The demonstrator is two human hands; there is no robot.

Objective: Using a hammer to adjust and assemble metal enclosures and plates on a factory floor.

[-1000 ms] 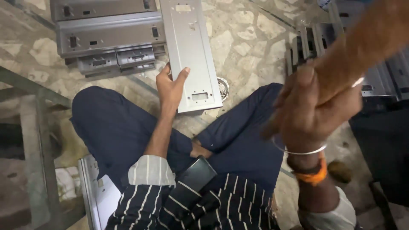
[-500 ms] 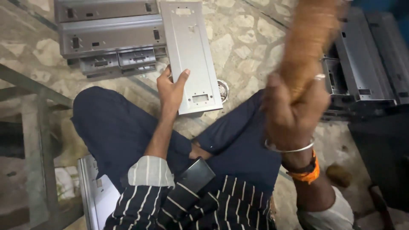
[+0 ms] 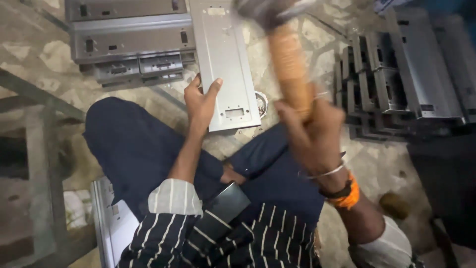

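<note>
My left hand (image 3: 201, 101) grips the left edge of a long grey sheet-metal plate (image 3: 225, 64) that lies on the stone floor in front of my crossed legs. My right hand (image 3: 312, 131) is closed around the wooden handle of a hammer (image 3: 287, 64). The hammer's dark metal head, blurred by motion, is above the far end of the plate near the top of the view. A silver bangle and an orange thread sit on my right wrist.
Stacked grey metal housings (image 3: 131, 42) lie at the upper left on the floor. More metal parts (image 3: 401, 79) are piled at the right. A small round metal ring (image 3: 261, 103) rests beside the plate. Another sheet-metal piece (image 3: 111, 223) lies by my left hip, with a metal frame (image 3: 44, 149) further left.
My right hand has swung leftward and forward, and the hammer's handle and head have come into view over the plate. My left hand stays on the plate's edge.
</note>
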